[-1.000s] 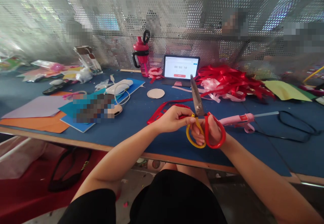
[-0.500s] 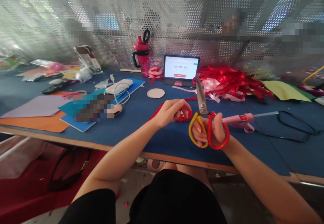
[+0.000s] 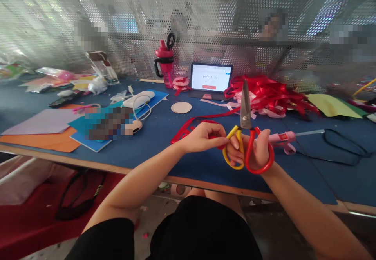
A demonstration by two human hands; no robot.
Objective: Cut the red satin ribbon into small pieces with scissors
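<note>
My right hand (image 3: 258, 150) grips a pair of scissors (image 3: 246, 113) with one yellow and one red handle loop, blades closed and pointing up. Fingers of that hand pass through both loops. My left hand (image 3: 202, 136) is closed on a folded bit of red ribbon (image 3: 188, 126), right beside the yellow loop. The ribbon trails back over the blue table (image 3: 164, 142) toward a heap of red and pink ribbon (image 3: 264, 91).
A pink glue gun (image 3: 283, 139) with a black cord lies right of my hands. A tablet (image 3: 210, 78) showing a timer, a red bottle (image 3: 164, 64) and a paper disc (image 3: 181, 107) stand behind. Coloured paper sheets (image 3: 44, 130) and a white cable lie at left.
My right hand moved the scissors to the right and turned the blades upright. My left hand swung out, then came back against the scissor handle with the ribbon. The timer ticked on.
</note>
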